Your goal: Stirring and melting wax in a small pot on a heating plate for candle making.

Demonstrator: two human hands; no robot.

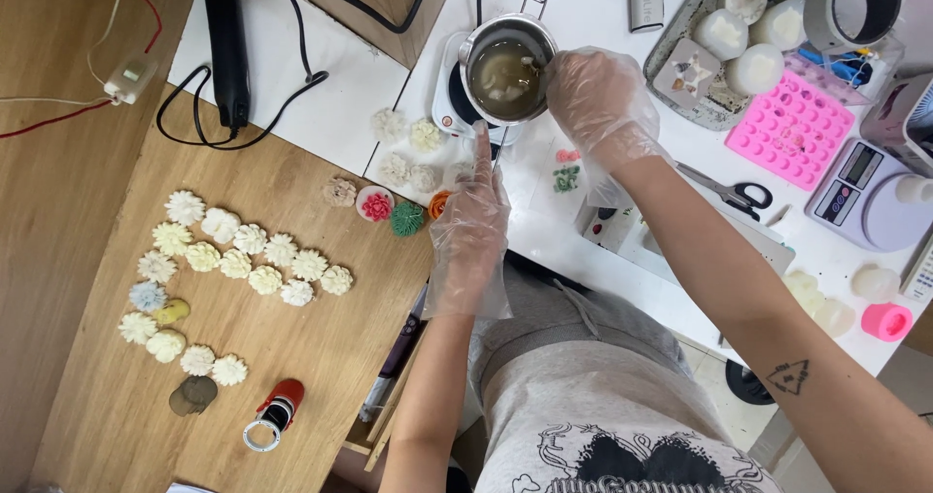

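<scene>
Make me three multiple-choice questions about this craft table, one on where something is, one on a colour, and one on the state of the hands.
1. Where does the small metal pot stand?
A. on the white hotplate
B. on the wooden board
C. on the scale

2. What colour is the square mould tray?
A. blue
B. pink
C. black

3. What covers both hands?
A. clear plastic gloves
B. nothing
C. knitted mittens

Answers: 1 A, the pot sits on the white hotplate. 2 B, the tray is bright pink. 3 A, the left hand and right hand show thin clear gloves.
</scene>
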